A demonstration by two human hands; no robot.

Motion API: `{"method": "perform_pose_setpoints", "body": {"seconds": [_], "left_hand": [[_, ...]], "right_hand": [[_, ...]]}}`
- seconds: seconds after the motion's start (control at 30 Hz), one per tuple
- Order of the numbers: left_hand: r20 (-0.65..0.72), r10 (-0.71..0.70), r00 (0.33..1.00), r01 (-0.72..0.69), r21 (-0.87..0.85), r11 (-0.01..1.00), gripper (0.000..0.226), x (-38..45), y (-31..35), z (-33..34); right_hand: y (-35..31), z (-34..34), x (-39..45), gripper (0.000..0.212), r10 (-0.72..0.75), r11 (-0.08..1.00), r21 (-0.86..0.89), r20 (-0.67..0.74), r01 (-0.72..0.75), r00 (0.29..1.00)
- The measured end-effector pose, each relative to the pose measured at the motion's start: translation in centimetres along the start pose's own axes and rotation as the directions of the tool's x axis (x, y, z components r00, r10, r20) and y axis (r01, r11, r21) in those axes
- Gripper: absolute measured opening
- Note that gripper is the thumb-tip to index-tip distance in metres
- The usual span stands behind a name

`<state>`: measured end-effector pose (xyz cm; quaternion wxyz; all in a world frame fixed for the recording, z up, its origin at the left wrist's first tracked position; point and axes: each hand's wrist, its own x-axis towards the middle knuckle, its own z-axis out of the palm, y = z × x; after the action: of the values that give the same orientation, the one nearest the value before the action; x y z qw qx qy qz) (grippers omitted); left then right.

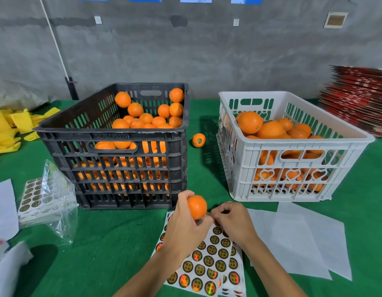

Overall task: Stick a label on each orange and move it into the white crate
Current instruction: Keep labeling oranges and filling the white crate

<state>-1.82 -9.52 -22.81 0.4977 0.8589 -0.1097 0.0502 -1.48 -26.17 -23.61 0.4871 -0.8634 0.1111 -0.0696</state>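
An orange (197, 207) sits in the left hand (186, 224), fingers curled round it, just above the sticker sheet (209, 262) on the green table (113, 249). The right hand (232, 221) is beside it with fingers pinched tight; I cannot tell what they pinch. The black crate (121, 161) and the white crate (292, 155) both hold oranges. One labelled orange (198, 140) lies between them.

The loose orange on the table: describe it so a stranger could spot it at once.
Find the black crate and the white crate standing side by side on the green table. In the gap between them a single orange sits on the cloth. Unlike the crated oranges, it lies alone, in neither crate, with a round dark label facing the camera.
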Motion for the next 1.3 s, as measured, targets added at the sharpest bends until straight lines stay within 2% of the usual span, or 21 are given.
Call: {"method": "perform_pose_setpoints", "body": {"seconds": [0.23, 0.33, 0.43, 0.5, 0.6, 0.73, 0.8, 0.9, 0.97, 1.03, 1.1, 1.2, 1.3], "left_hand": [[-0.003, -0.044, 0.999, 0.044, 0.007, 0.999, 0.062, 0.1, 0.3, -0.4], [0.008, -0.051, 0.999, 0.051, 0.017, 0.999, 0.061, 0.3, 0.3, -0.6], [0.026, -0.020, 0.999, 0.018, 0.046, 0.999, 0.061, 0.4, 0.0, -0.5], [0.030, 0.012, 0.999, -0.015, 0.078, 0.997, 0.062, 0.5, -0.2, -0.4], [0.016, 0.032, 0.999, -0.033, 0.086, 0.996, 0.060, 0.6, -0.4, -0.3], [0.006, -0.011, 1.000, 0.011, 0.005, 1.000, 0.061, 1.1, -1.0, -0.4], [-0.003, -0.003, 1.000, 0.003, -0.042, 0.999, 0.062, 1.3, -1.1, -0.5], [-0.008, 0.046, 0.999, -0.047, -0.147, 0.988, 0.062, 1.6, -0.6, -1.0], [-0.017, 0.125, 0.992, -0.126, -0.173, 0.977, 0.075, 2.0, 0.2, -1.5], [-0.020, 0.216, 0.976, -0.216, -0.165, 0.962, 0.092, 2.9, 1.7, -1.9], [-0.017, 0.296, 0.955, -0.295, -0.148, 0.944, 0.096, 4.2, 4.2, -2.1], [-0.032, 0.437, 0.899, -0.438, -0.104, 0.893, 0.091, 7.3, 10.0, -2.5], [-0.025, 0.574, 0.819, -0.574, -0.008, 0.819, 0.083, 11.1, 16.8, -2.2]], "right_hand": [[0.0, -0.3, 0.0, 0.020, -0.071, 0.994, -0.085, 0.023, 0.073, 0.997], [-0.7, -0.6, -0.4, 0.019, -0.146, 0.986, -0.094, -0.114, 0.136, 0.983], [-1.7, -0.6, -1.2, 0.017, -0.356, 0.934, -0.113, -0.251, 0.338, 0.900], [-2.2, -0.2, -1.8, 0.016, -0.435, 0.901, -0.119, -0.239, 0.418, 0.868], [-2.3, 0.5, -2.0, 0.018, -0.469, 0.883, -0.129, -0.177, 0.452, 0.866], [-2.1, 0.3, -2.3, 0.039, -0.487, 0.873, -0.090, -0.114, 0.479, 0.866], [-2.0, 0.2, -2.6, 0.041, -0.495, 0.867, -0.121, -0.085, 0.484, 0.865], [-2.4, 0.3, -2.8, 0.042, -0.472, 0.878, -0.134, -0.093, 0.459, 0.877], [-3.4, 0.0, -3.1, 0.048, -0.484, 0.874, -0.102, -0.122, 0.474, 0.867], [-5.0, -0.7, -3.0, 0.058, -0.531, 0.847, -0.124, -0.188, 0.516, 0.827], [-7.1, -2.3, -2.4, 0.066, -0.580, 0.815, -0.213, -0.303, 0.539, 0.757], [-10.5, -6.1, -0.5, 0.063, -0.666, 0.745, -0.367, -0.462, 0.558, 0.586], [-13.2, -11.2, 1.8, 0.057, -0.712, 0.701, -0.522, -0.549, 0.485, 0.438]]}}
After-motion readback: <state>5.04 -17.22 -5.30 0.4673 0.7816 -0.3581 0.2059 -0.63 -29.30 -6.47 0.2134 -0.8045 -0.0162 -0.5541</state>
